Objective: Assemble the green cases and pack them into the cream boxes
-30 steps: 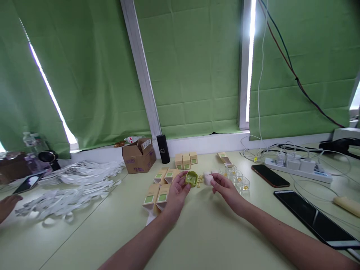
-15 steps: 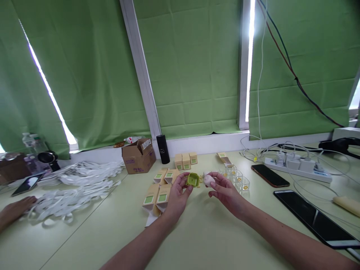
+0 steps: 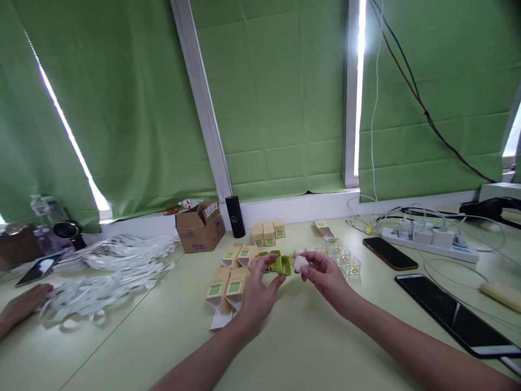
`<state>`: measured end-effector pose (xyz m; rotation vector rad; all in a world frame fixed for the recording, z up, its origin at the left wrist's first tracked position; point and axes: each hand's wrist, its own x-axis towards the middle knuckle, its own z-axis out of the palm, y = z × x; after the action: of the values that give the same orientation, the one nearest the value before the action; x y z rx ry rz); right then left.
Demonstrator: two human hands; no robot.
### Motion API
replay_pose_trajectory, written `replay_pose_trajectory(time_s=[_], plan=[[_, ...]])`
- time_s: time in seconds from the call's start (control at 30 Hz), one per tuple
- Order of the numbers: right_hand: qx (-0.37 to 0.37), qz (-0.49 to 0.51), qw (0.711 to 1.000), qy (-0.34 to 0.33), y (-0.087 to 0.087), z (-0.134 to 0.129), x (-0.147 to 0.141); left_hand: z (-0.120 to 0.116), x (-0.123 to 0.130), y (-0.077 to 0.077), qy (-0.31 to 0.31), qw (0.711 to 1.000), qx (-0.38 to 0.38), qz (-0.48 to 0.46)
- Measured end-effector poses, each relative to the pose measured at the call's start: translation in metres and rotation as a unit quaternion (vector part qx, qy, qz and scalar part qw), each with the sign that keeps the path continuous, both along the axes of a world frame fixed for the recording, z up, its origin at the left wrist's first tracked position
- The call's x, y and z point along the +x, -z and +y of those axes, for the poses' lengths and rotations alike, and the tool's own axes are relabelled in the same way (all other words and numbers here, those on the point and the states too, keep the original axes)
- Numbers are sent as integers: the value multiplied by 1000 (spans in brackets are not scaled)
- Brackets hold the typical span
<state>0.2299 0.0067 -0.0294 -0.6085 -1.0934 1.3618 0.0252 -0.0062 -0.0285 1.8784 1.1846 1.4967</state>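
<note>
My left hand [image 3: 260,292] is closed round a small green square-mouthed cup [image 3: 282,265], now tipped so its opening faces right. Between the fingertips of my right hand [image 3: 328,279] is a small white rounded piece [image 3: 300,264], close beside the cup and apart from it. What this piece is cannot be made out. Left of my left hand stand several small tan boxes with green square labels [image 3: 235,288], partly covered by it. Clear cups with gold centres [image 3: 354,266] sit just beyond my right hand. Whitish bits [image 3: 299,251] lie behind the held pieces, partly hidden.
Three tan boxes [image 3: 268,234] stand further back, near a cardboard box [image 3: 199,231] and a black cylinder [image 3: 235,217]. White straps [image 3: 101,288] lie at left beside another person's hand [image 3: 30,300]. Phones [image 3: 389,253], a tablet-like device [image 3: 451,315] and a power strip [image 3: 435,247] occupy the right.
The green cup has turned in my left hand, from its opening facing me to facing right. My right hand's grip on the white piece has shifted slightly, close to the cup.
</note>
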Motion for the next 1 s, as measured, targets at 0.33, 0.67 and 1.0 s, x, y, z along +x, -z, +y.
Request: replay_pose_trajectory(time_s=[0.33,0.67,1.0], plan=[[31,-79,996,13,-2,-2,-2,-9,3,-7,-33,998,-16,53],[59,-121,991,25,4,0,-4,-9,3,-7,-27,998,33,48],[77,-154,985,14,5,0,-2,-11,5,-11,-9,998,11,64]])
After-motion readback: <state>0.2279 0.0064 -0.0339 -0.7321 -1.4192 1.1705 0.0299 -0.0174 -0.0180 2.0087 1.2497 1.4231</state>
